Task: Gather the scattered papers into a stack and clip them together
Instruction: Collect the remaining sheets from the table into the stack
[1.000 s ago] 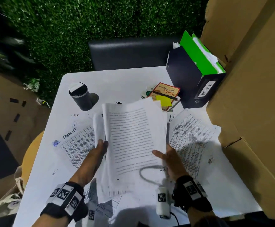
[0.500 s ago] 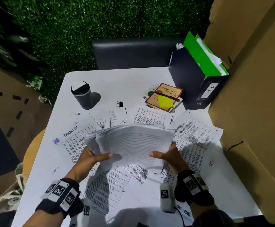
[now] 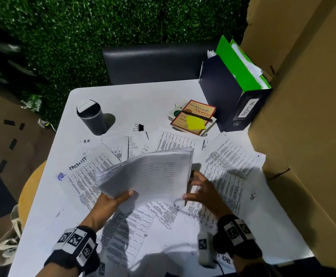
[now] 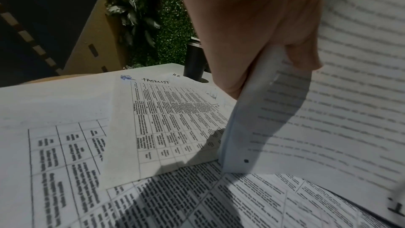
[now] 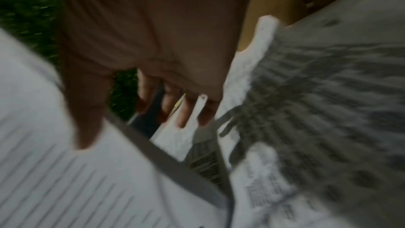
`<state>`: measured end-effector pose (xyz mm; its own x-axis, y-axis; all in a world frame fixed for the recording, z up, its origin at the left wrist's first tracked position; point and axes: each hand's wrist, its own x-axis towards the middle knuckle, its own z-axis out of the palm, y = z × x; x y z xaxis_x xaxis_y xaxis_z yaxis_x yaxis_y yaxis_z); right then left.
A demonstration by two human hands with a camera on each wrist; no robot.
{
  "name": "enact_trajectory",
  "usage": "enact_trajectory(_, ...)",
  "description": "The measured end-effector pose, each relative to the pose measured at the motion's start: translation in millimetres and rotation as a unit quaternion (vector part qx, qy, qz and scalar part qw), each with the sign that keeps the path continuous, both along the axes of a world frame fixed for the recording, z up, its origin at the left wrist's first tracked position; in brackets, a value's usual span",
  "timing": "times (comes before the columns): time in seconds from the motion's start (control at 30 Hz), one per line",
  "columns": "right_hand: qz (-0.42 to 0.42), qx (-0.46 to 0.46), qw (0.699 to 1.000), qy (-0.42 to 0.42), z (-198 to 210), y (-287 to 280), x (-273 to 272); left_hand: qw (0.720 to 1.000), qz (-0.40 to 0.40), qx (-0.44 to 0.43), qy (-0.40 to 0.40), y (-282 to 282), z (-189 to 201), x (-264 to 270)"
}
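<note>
The stack of papers (image 3: 149,176) is hanging above the middle of the white table (image 3: 127,100), sagging and tilted, its sheets fanning at the left corner. The left hand (image 3: 111,202) is pinching its near left corner, thumb on top. The right hand (image 3: 205,190) is sitting just beside the stack's right edge with fingers spread and loose, gripping nothing; the right wrist view is too blurred to show contact. Loose sheets (image 3: 229,168) are covering the table beneath and reaching its right edge, where a cardboard box (image 3: 303,136) is crowding in. The binder clip (image 3: 139,127) is lying beyond the stack, near a dark cup (image 3: 92,117) and 2 books (image 3: 193,116).
</note>
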<state>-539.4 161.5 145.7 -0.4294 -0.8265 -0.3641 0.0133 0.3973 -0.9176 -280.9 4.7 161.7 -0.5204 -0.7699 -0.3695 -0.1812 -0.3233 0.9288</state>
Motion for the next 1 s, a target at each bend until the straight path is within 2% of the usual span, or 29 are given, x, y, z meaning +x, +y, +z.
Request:
enact_trajectory(0.07,-0.152,0.064,0.983,0.077,-20.5,26.4,-14.6,1.000,0.004,0.004,-0.012,2.2,-2.3,-0.1)
enact_trajectory(0.13,-0.298,0.217,0.916,0.157,-35.6,51.9,-24.0,0.999,0.005,-0.005,-0.041,2.5,-3.5,-4.1)
enact_trajectory(0.17,-0.322,0.298,0.883,0.165,-36.7,62.6,-23.7,0.999,0.010,-0.012,-0.047,1.8,-4.1,-6.3)
enact_trajectory(0.2,-0.326,0.348,0.864,0.162,-41.3,70.5,-23.1,0.998,0.015,-0.023,-0.050,1.3,-3.7,-9.4)
enact_trajectory(0.23,-0.318,0.373,0.857,0.157,-42.6,75.7,-22.1,0.997,0.028,-0.038,-0.053,-1.1,-5.4,-11.0)
enact_trajectory(0.43,-0.320,0.371,0.860,0.140,-57.5,75.5,-26.8,0.985,0.139,-0.082,-0.058,-25.3,-1.5,1.9)
enact_trajectory(0.57,-0.338,0.384,0.847,0.143,-60.3,76.8,-28.4,0.972,0.213,-0.089,-0.039,-44.3,2.9,34.5)
enact_trajectory(0.7,-0.356,0.348,0.857,0.134,-60.6,77.1,-33.5,0.963,0.249,-0.101,-0.034,-47.4,5.5,72.9)
enact_trajectory(0.83,-0.303,0.362,0.873,0.122,-65.6,84.6,-40.1,0.949,0.289,-0.124,-0.037,-44.0,5.1,99.4)
enact_trajectory(0.9,-0.321,0.307,0.886,0.133,-60.7,84.0,-40.6,0.945,0.296,-0.131,-0.053,-40.5,4.2,110.4)
enact_trajectory(1.0,-0.324,0.107,0.936,0.091,-36.1,75.9,-45.3,0.937,0.318,-0.136,-0.052,-36.7,2.1,125.3)
